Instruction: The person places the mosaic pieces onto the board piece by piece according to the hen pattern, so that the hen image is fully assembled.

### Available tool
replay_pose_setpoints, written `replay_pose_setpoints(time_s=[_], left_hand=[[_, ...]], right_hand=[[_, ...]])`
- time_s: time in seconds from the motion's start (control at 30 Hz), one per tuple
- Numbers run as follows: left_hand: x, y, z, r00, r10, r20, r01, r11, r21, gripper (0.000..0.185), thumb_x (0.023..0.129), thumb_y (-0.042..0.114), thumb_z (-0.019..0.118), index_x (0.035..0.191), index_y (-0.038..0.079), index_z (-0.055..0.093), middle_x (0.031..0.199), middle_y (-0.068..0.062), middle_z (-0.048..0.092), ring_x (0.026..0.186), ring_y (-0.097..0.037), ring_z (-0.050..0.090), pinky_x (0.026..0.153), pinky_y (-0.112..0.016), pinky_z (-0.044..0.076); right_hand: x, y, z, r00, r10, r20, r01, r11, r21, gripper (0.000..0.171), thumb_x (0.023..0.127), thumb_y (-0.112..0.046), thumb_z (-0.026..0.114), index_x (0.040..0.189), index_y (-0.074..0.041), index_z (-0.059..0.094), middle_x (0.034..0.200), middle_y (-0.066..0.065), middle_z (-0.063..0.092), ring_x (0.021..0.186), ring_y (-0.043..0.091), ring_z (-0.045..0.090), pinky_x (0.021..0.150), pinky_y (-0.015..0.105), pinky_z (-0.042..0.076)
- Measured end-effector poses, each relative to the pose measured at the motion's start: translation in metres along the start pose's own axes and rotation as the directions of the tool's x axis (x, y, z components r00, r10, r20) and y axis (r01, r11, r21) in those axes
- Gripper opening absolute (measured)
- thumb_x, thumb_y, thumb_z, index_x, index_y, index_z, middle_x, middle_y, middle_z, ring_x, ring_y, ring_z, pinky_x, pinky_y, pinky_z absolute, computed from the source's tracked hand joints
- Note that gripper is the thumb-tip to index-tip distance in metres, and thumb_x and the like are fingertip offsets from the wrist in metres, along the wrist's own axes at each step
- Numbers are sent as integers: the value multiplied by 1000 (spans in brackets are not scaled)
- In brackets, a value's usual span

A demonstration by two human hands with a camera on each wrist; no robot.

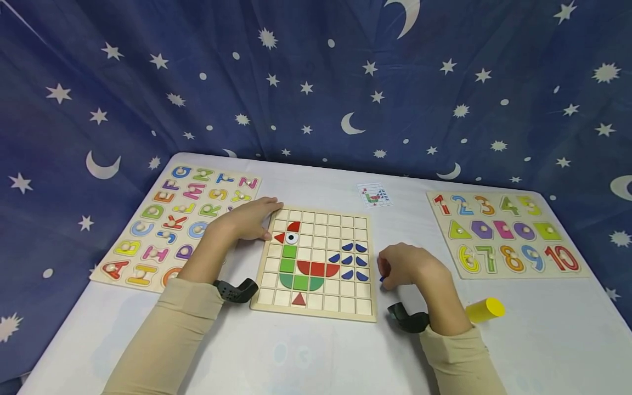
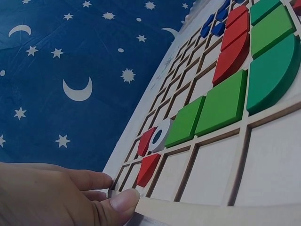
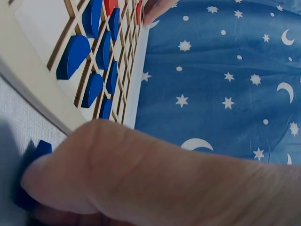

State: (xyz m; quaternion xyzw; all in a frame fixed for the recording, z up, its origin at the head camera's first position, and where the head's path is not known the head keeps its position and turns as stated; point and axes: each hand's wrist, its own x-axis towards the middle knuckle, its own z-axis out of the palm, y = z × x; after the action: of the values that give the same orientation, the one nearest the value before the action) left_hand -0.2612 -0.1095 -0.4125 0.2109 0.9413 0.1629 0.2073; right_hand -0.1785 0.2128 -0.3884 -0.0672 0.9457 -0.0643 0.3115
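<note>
From my remote station I saw the right hand (image 1: 412,269) resting on the white table (image 1: 306,356) just right of the wooden grid board (image 1: 316,263), its fingers curled and pinching a small blue piece (image 3: 34,165) against the cloth; the head view showed only a sliver of that piece at the fingertips, beside the board's right edge. The left hand (image 1: 249,218) lay flat at the board's far left corner, fingers straight and together, with the thumb (image 2: 117,202) pressed on the frame's rim, as the left wrist view confirmed. On the board I noted a rooster figure: red pieces (image 1: 288,231) and a white eye disc (image 1: 292,238) at the far left, green squares (image 1: 290,259) below them, a red body (image 1: 318,268), a red triangle (image 1: 298,299) near the front edge, and blue tail pieces (image 1: 352,260) toward the right. A small pattern card (image 1: 375,195) lay on the table beyond the board. Farther left sat an alphabet puzzle (image 1: 173,219), partly under the left forearm, and far right a number and shape puzzle (image 1: 503,233). A yellow cylinder (image 1: 485,310) lay near the right wrist. A dark blue curtain (image 1: 316,82) with stars and moons hung behind the table.
</note>
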Motion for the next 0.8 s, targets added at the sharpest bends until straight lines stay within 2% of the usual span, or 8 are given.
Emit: replay_pose_setpoints(time_s=[0.23,0.4,0.53,0.8], left_hand=[[0,0,-1,1000,0,3,0,1000,-1,79,82,17,73,149,10,32,158,-14,22,145,-34,21,118,-50,21],[1,0,0,1000,-10,7,10,1000,-1,79,82,17,73,149,11,32,158,-13,21,145,-34,20,118,-51,20],[1,1,0,1000,-6,2,6,1000,6,79,82,17,73,149,10,32,158,-14,22,145,-34,20,118,-51,21],[-1,2,-1,1000,0,-3,0,1000,12,78,82,16,73,149,9,32,158,-15,21,145,-34,19,118,-51,20]], right_hand=[[5,0,0,999,-45,-26,46,998,37,23,74,-1,72,86,-15,58,78,2,57,74,17,52,62,28,40],[8,4,0,996,-79,-37,81,995,60,23,75,3,69,85,-15,58,77,1,56,75,17,52,64,28,41],[8,7,-1,994,-102,-44,105,992,64,22,76,1,69,85,-15,58,77,1,56,74,16,52,64,27,42],[8,6,0,994,-105,-40,108,990,92,24,76,-13,79,87,-14,58,76,1,56,73,15,52,63,27,41]])
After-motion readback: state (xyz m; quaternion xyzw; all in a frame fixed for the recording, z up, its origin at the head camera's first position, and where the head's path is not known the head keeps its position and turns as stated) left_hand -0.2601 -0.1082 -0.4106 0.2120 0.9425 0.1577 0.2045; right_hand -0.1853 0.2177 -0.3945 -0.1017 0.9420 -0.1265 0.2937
